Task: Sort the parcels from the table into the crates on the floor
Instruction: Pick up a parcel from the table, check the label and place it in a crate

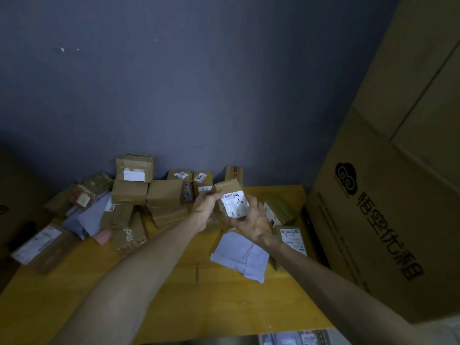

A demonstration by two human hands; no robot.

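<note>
At the far left edge of the yellow wooden table (174,302), a long cardboard parcel with a white shipping label (39,245) is seen lying flat, and just beyond it a grey poly mailer (87,217) is partly covered by neighbouring boxes. Further back, against the dark blue-grey wall (199,83), a taped carton with a white label (135,168) is stacked on top of a plain brown box (129,191), and a row of smaller labelled cartons (202,181) is lined up to its right. Near the middle of the table, a small cardboard parcel with a barcode label and handwritten marks (232,200) is held up above the tabletop between both hands. The left hand (205,207) is placed against the parcel's left side, its fingers curled round the upper edge. The right hand (251,220) is cupped beneath and behind the parcel, with its fingers wrapped up the right side, so that the parcel is clasped from two sides. Below the hands, a pale grey flat mailer (240,257) is spread on the wood. To the right of it, two small labelled boxes (291,236) are found near the table's right edge. At the far right, a large printed cardboard carton (388,195) is stood beside the table, leaning over it.
</note>
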